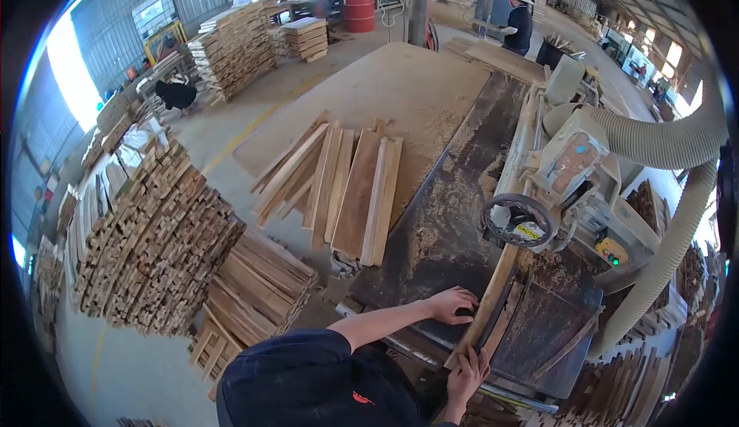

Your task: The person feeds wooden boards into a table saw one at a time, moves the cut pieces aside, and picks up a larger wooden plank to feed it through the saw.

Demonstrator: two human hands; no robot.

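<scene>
Feeding a wooden strip (493,292) into the saw machine (573,173)

Left hand (453,305) flat beside strip, gripping nothing; right hand (466,373) closed on near end; best kept straight, fingers clear.

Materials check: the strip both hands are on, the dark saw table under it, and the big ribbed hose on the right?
Long pale strip: raw, unfinished wood, with matte tan grain; left hand and right hand touch it. Dark flat machine table: probably bare steel or cast iron, dull grey-black under sawdust. Ribbed grey extraction hose: likely flexible plastic, given its corrugated curving wall.
</scene>
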